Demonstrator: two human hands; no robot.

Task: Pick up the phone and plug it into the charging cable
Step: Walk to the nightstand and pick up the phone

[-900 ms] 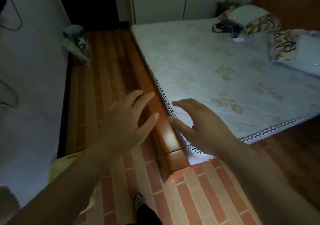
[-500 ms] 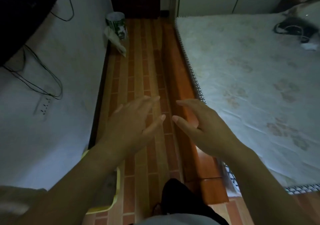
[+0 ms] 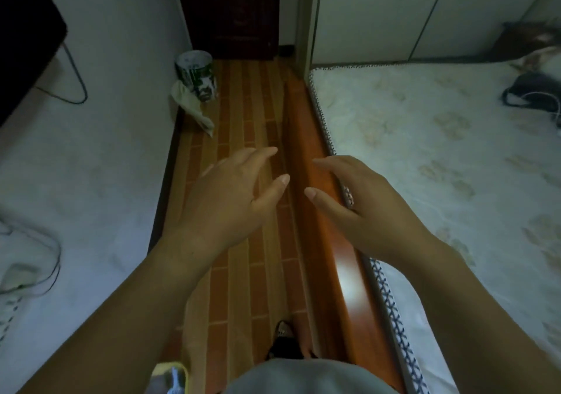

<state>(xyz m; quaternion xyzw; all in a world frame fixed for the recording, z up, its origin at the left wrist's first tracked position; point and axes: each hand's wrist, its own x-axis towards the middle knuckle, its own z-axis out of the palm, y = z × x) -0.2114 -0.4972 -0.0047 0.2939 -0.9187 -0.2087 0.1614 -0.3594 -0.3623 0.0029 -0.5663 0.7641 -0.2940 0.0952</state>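
Observation:
Both of my hands are held out in front of me, palms down, fingers spread, holding nothing. My left hand (image 3: 230, 199) hovers over the tiled floor. My right hand (image 3: 361, 208) hovers over the wooden bed rail (image 3: 306, 138). At the far right edge of the mattress (image 3: 425, 157) lies a dark object (image 3: 531, 94) with a thin white cable (image 3: 554, 105) on it; I cannot tell whether it is the phone. A power strip (image 3: 9, 308) with dark cords hangs on the left wall.
A narrow strip of brick-patterned floor (image 3: 243, 126) runs between the white wall (image 3: 100, 157) and the bed. A patterned bin (image 3: 197, 75) with a plastic bag stands at its far end beside a dark door (image 3: 230, 11). White wardrobe doors (image 3: 379, 11) stand behind the bed.
My view has swung left and moved forward along the aisle. The bed has slid right, and the dark object now sits at the frame's edge. Both hands keep their open pose.

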